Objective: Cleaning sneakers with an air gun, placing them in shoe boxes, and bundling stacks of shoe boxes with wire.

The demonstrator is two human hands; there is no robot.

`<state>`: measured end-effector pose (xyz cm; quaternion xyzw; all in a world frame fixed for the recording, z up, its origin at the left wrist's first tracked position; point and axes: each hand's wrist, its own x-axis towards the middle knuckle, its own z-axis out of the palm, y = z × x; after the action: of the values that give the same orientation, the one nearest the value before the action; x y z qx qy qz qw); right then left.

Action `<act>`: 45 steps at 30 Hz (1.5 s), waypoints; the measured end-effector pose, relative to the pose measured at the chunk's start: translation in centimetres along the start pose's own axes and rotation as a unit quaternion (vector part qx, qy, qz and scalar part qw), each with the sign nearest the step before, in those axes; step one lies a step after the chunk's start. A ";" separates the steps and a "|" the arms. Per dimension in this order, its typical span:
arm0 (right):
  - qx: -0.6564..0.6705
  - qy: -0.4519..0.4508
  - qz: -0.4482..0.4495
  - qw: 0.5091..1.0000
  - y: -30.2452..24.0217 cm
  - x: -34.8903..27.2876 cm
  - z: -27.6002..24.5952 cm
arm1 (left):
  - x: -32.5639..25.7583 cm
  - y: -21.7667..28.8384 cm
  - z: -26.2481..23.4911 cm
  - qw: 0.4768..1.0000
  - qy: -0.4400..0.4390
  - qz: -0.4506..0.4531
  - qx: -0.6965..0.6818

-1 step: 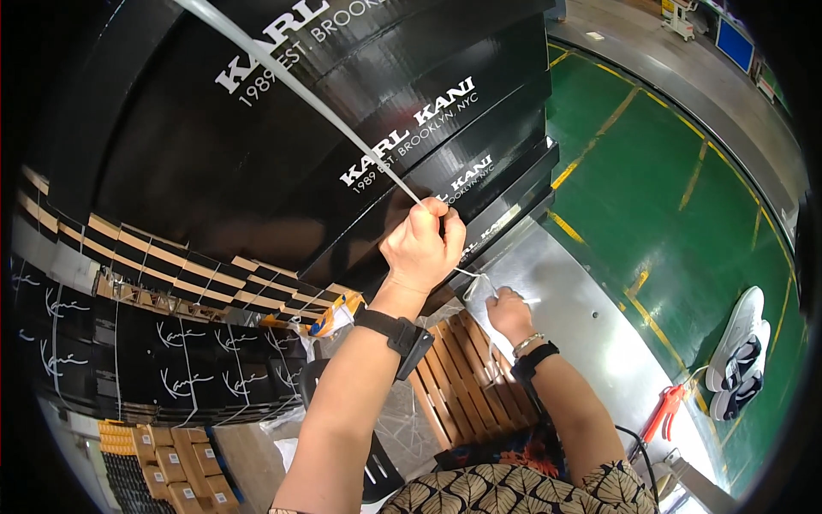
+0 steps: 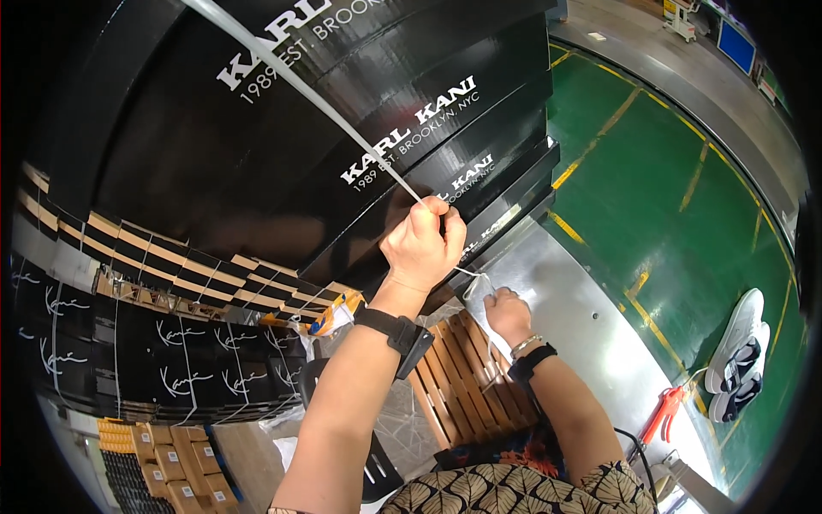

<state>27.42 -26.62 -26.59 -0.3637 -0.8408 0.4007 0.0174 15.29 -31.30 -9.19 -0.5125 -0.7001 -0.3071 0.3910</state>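
A pale plastic strapping cord (image 2: pixel 321 107) runs taut and slanting across the front of a tall stack of black shoe boxes (image 2: pixel 377 77). My left hand (image 2: pixel 424 244) is closed in a fist on the cord, close against the lower boxes. Below that fist the cord continues thin and slack, with a loop or knot beside my right hand (image 2: pixel 507 315). My right fingers are pinched on this lower length, and a loose tail hangs down past them. Part of the grip is hidden behind the fingers. Both wrists wear black bands.
Under the stack is a shiny metal tabletop (image 2: pixel 569 300). On its near right lie a red-orange air gun (image 2: pixel 664 415) and, beyond, grey sneakers (image 2: pixel 736 355). A slatted wooden stool (image 2: pixel 467 377) stands below my hands. More tied black boxes (image 2: pixel 180 360) and brown cartons (image 2: pixel 184 467) fill the left.
My right hand has shifted very slightly to the left with the cord. The left fist and the boxes look the same.
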 end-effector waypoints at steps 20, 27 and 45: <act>-0.012 0.035 -0.133 0.990 6.5 -14.5 -2.1 | 1.6 0.5 0.5 0.998 -0.024 -0.056 -0.009; 0.019 0.074 -0.075 0.994 7.9 -17.3 -1.5 | 0.0 2.7 -1.9 0.977 -0.062 -0.149 -0.140; -0.075 0.365 -0.590 0.716 -30.9 -14.8 -29.1 | -11.9 -22.6 -39.4 0.612 0.570 -0.489 -0.245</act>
<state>29.15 -29.48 18.23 0.0883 -0.8404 0.0807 0.5286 4.83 -76.12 -0.18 0.1080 -0.3812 -0.8434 0.3629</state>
